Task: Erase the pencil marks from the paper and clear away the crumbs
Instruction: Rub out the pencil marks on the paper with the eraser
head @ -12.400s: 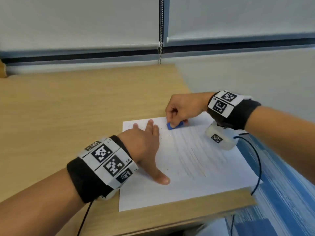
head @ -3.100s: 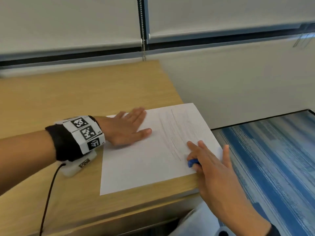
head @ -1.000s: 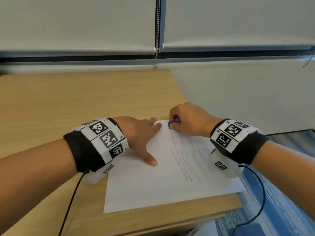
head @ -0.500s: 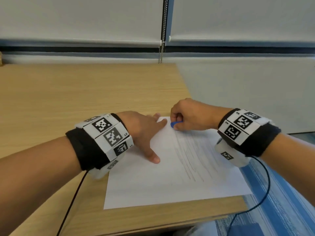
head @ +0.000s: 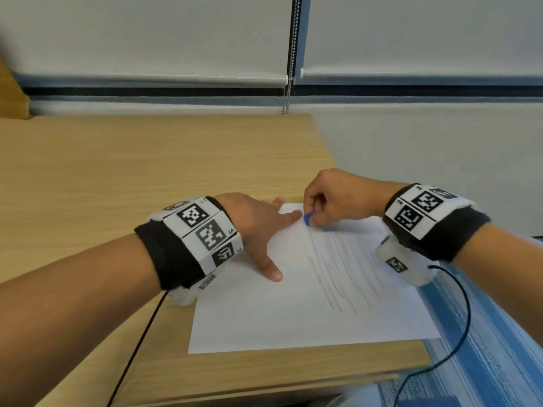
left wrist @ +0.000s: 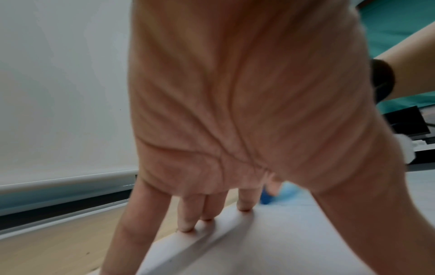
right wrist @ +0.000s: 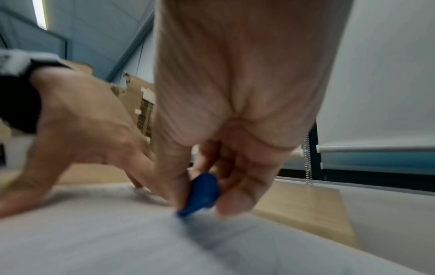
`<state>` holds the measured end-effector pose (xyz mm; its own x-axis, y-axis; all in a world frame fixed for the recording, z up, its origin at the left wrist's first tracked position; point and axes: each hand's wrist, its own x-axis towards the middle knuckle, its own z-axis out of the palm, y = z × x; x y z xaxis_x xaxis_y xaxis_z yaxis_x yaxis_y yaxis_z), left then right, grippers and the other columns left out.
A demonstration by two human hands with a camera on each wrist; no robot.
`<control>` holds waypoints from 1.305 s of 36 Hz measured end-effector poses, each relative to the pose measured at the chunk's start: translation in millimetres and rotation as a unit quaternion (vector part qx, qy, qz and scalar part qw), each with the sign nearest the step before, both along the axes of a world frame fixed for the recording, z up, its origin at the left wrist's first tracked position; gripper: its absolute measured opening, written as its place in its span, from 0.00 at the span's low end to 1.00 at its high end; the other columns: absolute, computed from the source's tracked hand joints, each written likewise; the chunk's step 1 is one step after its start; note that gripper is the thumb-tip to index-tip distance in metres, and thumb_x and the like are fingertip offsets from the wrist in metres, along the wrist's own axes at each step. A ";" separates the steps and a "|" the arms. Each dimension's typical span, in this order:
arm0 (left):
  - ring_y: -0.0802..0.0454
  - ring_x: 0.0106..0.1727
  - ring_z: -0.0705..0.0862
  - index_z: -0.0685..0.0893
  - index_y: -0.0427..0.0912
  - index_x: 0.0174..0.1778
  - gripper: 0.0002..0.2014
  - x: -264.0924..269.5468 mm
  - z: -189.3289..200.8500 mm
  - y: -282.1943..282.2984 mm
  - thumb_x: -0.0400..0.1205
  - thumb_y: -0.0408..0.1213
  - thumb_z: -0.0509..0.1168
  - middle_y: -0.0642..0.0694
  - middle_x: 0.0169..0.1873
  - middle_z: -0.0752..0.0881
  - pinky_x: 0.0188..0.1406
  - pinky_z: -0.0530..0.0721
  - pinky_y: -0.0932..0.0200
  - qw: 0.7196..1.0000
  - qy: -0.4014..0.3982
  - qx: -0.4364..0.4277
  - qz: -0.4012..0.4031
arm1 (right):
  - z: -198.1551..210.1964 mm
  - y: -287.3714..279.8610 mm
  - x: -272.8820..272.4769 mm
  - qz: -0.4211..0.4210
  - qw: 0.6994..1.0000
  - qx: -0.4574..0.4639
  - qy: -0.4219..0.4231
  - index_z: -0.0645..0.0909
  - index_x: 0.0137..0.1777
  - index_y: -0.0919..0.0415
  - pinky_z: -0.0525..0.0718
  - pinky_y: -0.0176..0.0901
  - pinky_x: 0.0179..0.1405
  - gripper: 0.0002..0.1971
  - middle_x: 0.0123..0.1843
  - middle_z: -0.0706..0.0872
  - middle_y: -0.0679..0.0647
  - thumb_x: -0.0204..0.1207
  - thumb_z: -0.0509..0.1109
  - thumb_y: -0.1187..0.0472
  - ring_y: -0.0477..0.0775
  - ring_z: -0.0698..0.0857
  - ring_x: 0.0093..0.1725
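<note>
Paper (head: 264, 318) lies at the right front corner of the table (head: 147, 171). The left hand (head: 252, 227) presses it flat with straight fingers so it cannot slide. The right hand (head: 338, 195) pinches the blue eraser (head: 308, 219) near the paper's far edge, where the pencil marks (head: 338, 274) begin.

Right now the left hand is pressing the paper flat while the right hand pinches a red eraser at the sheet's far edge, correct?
Not quite: the eraser is blue, not red, as the right wrist view shows. The rest holds: the left hand presses the paper flat with straight fingers, and the right hand pinches the eraser at the sheet's far edge.
</note>
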<state>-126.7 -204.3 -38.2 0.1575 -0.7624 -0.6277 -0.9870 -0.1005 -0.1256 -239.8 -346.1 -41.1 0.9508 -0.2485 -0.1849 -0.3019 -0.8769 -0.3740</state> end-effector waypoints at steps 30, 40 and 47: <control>0.44 0.84 0.56 0.29 0.58 0.82 0.61 -0.2 0.4 -0.1 0.70 0.67 0.70 0.46 0.84 0.31 0.72 0.70 0.44 1.000 -0.002 0.002 0.006 | 0.8 8.6 -2.1 -0.002 0.998 0.059 0.022 0.88 0.41 0.62 0.80 0.33 0.34 0.04 0.35 0.89 0.56 0.66 0.79 0.67 0.42 0.82 0.30; 0.47 0.85 0.55 0.29 0.60 0.82 0.61 1.1 -1.4 1.5 0.70 0.67 0.71 0.47 0.84 0.33 0.69 0.71 0.47 1.000 0.003 -0.014 0.004 | 0.6 14.0 1.4 -0.017 1.000 0.010 -0.004 0.87 0.40 0.61 0.83 0.43 0.39 0.04 0.37 0.90 0.57 0.66 0.78 0.67 0.47 0.83 0.33; 0.45 0.84 0.58 0.30 0.60 0.83 0.61 -0.3 -1.7 1.1 0.70 0.67 0.71 0.47 0.84 0.33 0.67 0.72 0.47 1.000 -0.002 -0.012 0.005 | 7.9 20.4 -5.3 0.014 0.994 0.076 0.074 0.89 0.41 0.60 0.81 0.37 0.38 0.04 0.32 0.88 0.49 0.66 0.80 0.65 0.39 0.81 0.29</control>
<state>-127.0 -203.2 -39.9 0.1671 -0.7753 -0.6092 -0.9855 -0.1126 -0.1270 -245.1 -325.6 -33.2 0.9164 -0.1816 -0.3567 -0.3404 -0.8225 -0.4556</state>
